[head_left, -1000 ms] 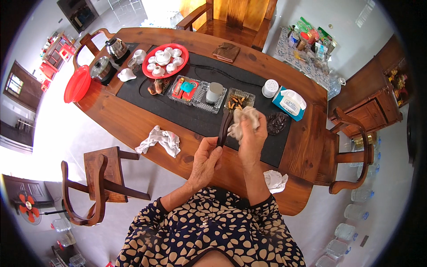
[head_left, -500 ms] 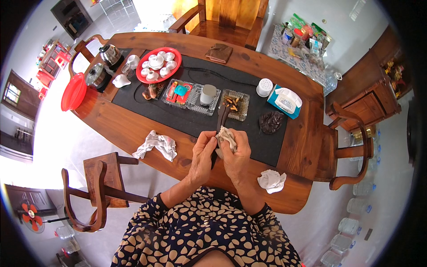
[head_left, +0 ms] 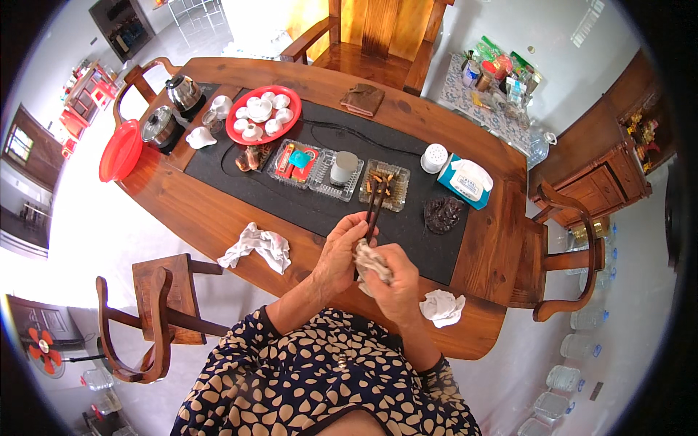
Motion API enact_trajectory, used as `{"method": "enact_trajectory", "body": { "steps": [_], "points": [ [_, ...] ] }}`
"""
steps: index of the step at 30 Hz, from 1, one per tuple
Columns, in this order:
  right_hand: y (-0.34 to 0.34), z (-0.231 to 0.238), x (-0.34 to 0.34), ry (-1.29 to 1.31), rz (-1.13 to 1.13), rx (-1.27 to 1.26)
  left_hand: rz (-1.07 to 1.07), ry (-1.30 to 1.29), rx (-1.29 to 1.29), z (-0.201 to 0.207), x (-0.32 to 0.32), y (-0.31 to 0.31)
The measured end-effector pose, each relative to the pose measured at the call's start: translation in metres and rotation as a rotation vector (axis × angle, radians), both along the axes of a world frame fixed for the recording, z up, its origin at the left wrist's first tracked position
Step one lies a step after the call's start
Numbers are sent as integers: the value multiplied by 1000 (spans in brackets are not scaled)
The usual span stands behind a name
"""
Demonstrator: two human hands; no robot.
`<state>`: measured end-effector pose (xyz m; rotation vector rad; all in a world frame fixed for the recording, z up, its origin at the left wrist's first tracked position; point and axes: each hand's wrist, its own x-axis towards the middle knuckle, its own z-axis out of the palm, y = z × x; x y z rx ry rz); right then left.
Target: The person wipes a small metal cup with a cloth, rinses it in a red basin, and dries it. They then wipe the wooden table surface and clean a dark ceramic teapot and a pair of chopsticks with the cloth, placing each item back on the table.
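In front of my body, my left hand [head_left: 340, 251] is closed on a pair of slim dark tongs [head_left: 374, 207]. Their two prongs point away from me, with the tips over a clear glass ashtray [head_left: 402, 195] of cigarette butts; whether they touch it I cannot tell. My right hand [head_left: 396, 282] grips a crumpled beige cloth [head_left: 369, 263], bunched around the near part of the tongs, which it hides. A white rag [head_left: 256, 247] lies to the left on the table edge, and a crumpled white cloth [head_left: 442, 308] lies to the right.
The wooden table [head_left: 196, 192] has a black inset. A red tray [head_left: 292, 120] of white teacups, a grey cup [head_left: 344, 167], a tissue box [head_left: 469, 179], a white canister [head_left: 434, 158] and a dark ornament [head_left: 443, 214] stand around. Kettles and a red basin [head_left: 120, 152] are far left.
My right hand and the cloth have slid down toward me along the tongs. My left hand has moved slightly up and right, and the two prongs now show more plainly.
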<state>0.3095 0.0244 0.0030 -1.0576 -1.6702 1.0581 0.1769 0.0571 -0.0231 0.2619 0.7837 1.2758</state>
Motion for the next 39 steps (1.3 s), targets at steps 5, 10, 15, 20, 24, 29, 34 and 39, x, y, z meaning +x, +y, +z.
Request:
{"method": "enact_trajectory", "body": {
  "steps": [5, 10, 15, 20, 24, 29, 34, 39],
  "points": [
    [9, 7, -11, 71, -174, 140, 5, -146, 72, 4, -8, 13],
    [21, -5, -30, -43, -160, 389, -85, -154, 39, 2, -19, 12],
    [50, 0, -45, -91, -232, 432, -77, -163, 80, 3, -31, 14],
    [63, 4, -59, -73, -235, 403, -62, -176, 89, 7, -42, 20],
    [47, 2, -65, -104, -136, 325, -38, -233, 76, -9, -57, 29],
    [31, 4, -53, -134, 117, 162, -22, -162, 56, -2, -68, 34],
    [47, 11, -52, 321, -78, -165, -3, -194, 68, 4, -69, 35],
    [89, -5, -67, 281, -275, 52, -46, -183, 103, -1, -65, 35]
  ]
}}
